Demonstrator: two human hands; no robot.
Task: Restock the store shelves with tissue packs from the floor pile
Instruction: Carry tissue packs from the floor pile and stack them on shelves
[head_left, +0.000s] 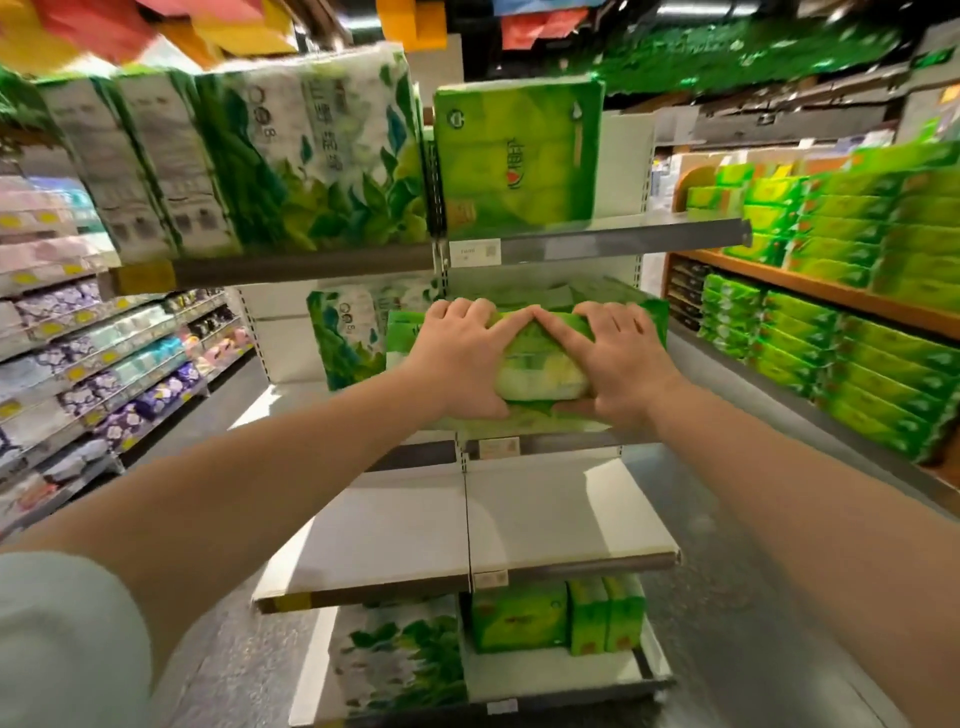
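A green tissue pack (540, 371) lies on the second shelf (566, 444) of the end-of-aisle rack, its near end toward me. My left hand (457, 358) grips its left side, fingers over the top and thumb under the front. On the right side my right hand (618, 364) grips it the same way, and the two forefingers meet on top. Behind it, another green pack (639, 306) shows on the same shelf. On the top shelf a green pack (519, 156) stands upright.
White-and-green roll packs (291, 156) fill the top shelf at left, and one (348, 338) stands left of my hands. The third shelf (467, 525) is bare. Green packs (556, 616) sit on the bottom shelf. Stocked aisles run along both sides.
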